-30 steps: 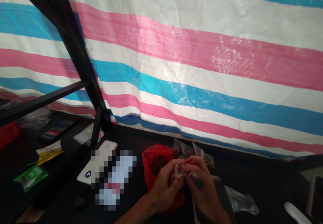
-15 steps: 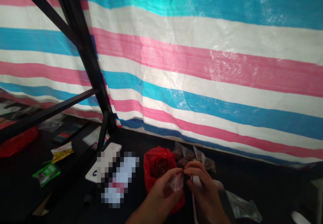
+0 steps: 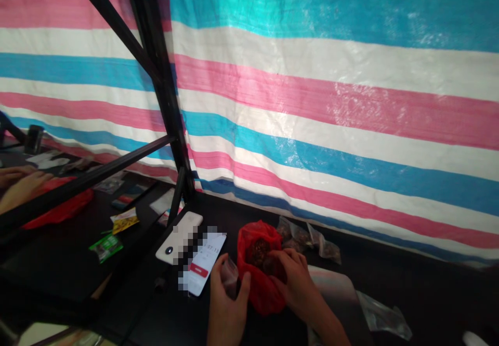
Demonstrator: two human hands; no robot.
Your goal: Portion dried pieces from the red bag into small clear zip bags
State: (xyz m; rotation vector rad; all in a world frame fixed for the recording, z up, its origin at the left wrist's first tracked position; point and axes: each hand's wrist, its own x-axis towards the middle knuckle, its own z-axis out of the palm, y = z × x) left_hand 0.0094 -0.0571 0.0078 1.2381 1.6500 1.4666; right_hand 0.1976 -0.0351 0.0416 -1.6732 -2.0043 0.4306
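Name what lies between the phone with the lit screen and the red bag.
In the head view, the left hand and the small clear bag it holds lie between the phone and the red bag.

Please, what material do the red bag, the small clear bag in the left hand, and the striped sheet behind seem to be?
The red bag looks like thin, glossy plastic film: it crumples and shines. The small clear bag held by the left hand seems to be transparent plastic, see-through with glare. The striped sheet appears to be woven plastic tarpaulin: fine weave lines, shiny patches.
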